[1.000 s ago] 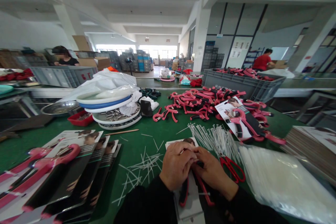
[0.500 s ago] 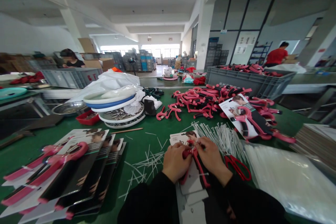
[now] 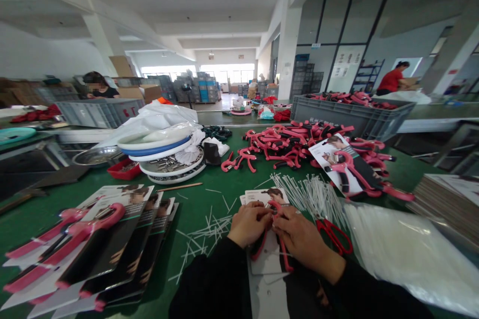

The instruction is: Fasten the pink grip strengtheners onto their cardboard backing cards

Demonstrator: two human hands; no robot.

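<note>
Pink-handled pliers (image 3: 285,254) lie on a printed backing card (image 3: 267,259) directly in front of me, their handles toward my body. My left hand (image 3: 249,225) is closed on the left side of the pliers' head, fingers bent. From the right, my right hand (image 3: 301,234) grips the same pliers near the pivot; its fingers cover part of the head. A thin white zip tie runs across the handles. Under this card are more cards (image 3: 267,299). Beyond my right hand lies a bundle of white zip ties (image 3: 310,197), with red-handled scissors (image 3: 335,237) beside it.
Carded pliers (image 3: 97,239) are stacked at left. Loose zip ties (image 3: 209,232) lie left of my hands. A heap of pink pliers (image 3: 284,142) and a grey crate (image 3: 352,115) stand behind. At right are a plastic bag pile (image 3: 404,254) and stacked cards (image 3: 445,204). Two people work farther back.
My right hand has shifted down and left over the pliers, its fingers lower on the pivot. My left hand has stayed close to its place at the pliers' head.
</note>
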